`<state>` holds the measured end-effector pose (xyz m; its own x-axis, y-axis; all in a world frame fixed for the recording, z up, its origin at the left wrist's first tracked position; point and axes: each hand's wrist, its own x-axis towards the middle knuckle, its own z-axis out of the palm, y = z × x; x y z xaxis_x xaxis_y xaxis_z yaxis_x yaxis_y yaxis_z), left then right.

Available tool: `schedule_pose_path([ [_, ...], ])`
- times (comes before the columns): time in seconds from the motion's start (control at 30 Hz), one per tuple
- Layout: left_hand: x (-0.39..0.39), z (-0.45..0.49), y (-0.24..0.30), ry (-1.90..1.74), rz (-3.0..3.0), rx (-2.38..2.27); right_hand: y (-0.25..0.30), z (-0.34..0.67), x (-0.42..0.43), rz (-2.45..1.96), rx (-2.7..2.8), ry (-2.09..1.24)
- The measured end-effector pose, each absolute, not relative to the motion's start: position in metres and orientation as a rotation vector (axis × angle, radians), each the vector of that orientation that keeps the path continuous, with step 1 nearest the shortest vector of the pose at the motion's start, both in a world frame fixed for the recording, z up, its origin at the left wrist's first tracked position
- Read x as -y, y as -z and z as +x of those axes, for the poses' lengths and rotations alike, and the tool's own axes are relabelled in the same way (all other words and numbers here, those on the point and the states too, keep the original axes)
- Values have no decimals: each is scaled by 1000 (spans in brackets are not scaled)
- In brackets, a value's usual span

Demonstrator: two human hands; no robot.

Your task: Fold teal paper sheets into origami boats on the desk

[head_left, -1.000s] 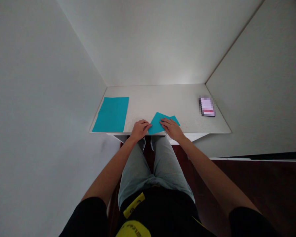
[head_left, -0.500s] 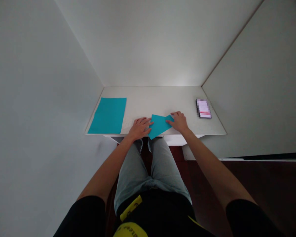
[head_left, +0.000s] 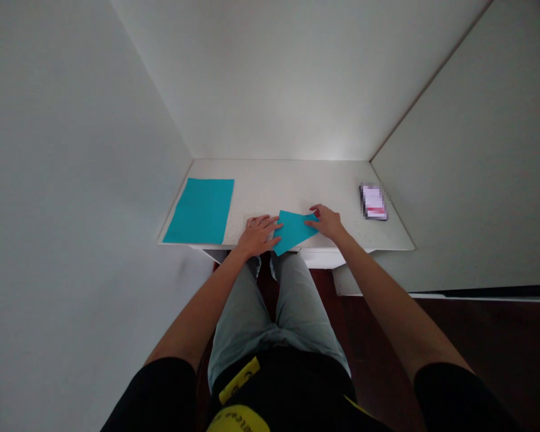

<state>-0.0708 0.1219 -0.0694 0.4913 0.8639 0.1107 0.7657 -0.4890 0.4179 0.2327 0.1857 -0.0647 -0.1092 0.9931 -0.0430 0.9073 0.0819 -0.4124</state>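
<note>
A folded piece of blue paper [head_left: 292, 231] lies at the front edge of the white desk, with one pointed corner jutting past the edge. My left hand [head_left: 258, 236] lies flat with its fingers spread, its fingertips and thumb touching the paper's left side. At the paper's narrower right end is my right hand [head_left: 327, 222]. Its thumb rests on top of the paper and other fingers curl around that end, holding it; the index finger is raised a little.
A larger blue sheet [head_left: 200, 210] lies flat on the left of the white desk [head_left: 279, 180]. A phone [head_left: 373, 201] with a blurred screen lies at the right. Walls close in the desk at the back, and panels stand on both sides.
My right index finger has lifted slightly from the paper's right end. The left hand and the paper stay almost the same; the whole view has shifted a little.
</note>
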Motion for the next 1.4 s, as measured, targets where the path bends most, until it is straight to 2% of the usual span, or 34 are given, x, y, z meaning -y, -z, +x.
schedule_pose_path([
  [0.3, -122, -71, 72, -487, 2430, -1355, 67, 239, -145, -1466, 2464, -308],
  [0.63, -107, -67, 69, -595, 2333, -1465, 76, 254, -103, -1429, 2486, -304],
  [0.87, -78, -75, 73, -645, 2411, -1318, 84, 251, -82, -1450, 2383, -318],
  [1.4, -94, -80, 68, -628, 2265, -1655, 85, 249, -97, -1499, 2038, -546],
])
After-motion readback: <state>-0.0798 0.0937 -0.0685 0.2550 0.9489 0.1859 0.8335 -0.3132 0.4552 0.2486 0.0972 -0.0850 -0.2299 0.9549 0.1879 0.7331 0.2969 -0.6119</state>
